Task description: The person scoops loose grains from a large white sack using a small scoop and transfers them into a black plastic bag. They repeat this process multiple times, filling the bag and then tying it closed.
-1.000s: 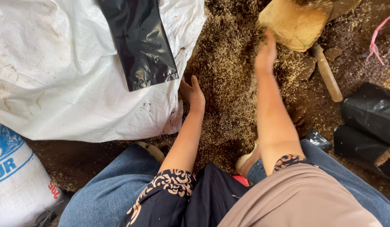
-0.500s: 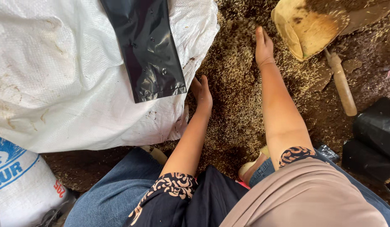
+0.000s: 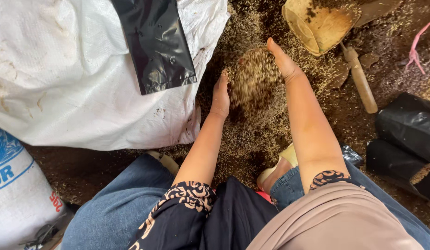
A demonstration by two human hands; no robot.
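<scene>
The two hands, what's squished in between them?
In the head view, a loose clump of husks and soil sits between the left hand and the right hand, lifted above the littered ground.

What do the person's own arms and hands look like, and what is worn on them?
Both forearms are bare down to the hands: left hand, right hand. No gloves, rings or watch show. The sleeves end near the elbows with dark cuffs printed in a pale swirling pattern; the right upper sleeve is plain taupe cloth.
</scene>
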